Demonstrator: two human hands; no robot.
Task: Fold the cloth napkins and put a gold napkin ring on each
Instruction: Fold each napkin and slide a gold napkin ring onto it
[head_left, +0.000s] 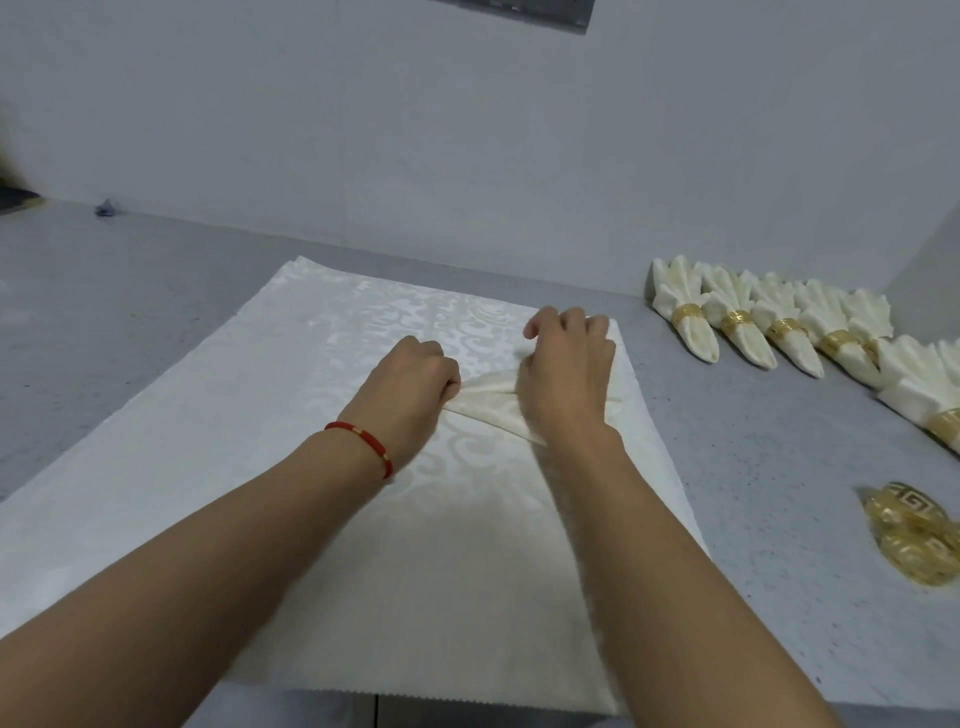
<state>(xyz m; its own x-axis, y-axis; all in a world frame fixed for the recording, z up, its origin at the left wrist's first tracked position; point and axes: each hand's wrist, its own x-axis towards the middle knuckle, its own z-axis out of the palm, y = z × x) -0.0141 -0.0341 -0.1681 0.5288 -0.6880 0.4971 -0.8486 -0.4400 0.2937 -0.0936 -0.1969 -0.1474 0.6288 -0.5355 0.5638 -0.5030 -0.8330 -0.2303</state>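
A grey speckled stone-like countertop (753, 519) carries everything, and most of its middle is covered by a large cream damask cloth (260, 415) with a swirling woven pattern, lying flat with its near edge at the counter's front. On top of that cloth, right of its centre, lies the small cream cloth napkin (485, 397) being folded, gathered into a narrow pleated band whose long axis runs from left to right and dips slightly toward the person at the right end. The left hand (410, 384), with a red cord bracelet (363, 441) on its wrist, has its fingers curled and pinches the left end of the band; the right hand (563, 374) covers the right end, fingers bent down over the pleats, apparently gripping them, though the fingertips are hidden. Both hands are on the napkin, so neither is nearer. Along the counter's right side lies a row of finished cream fan-folded napkins (753, 322), each with a gold band round it. Nearer and to the right, well apart from the hands, sits a loose heap of gold fretwork napkin rings (914, 540), closest to the right hand, which I judge would fetch one.
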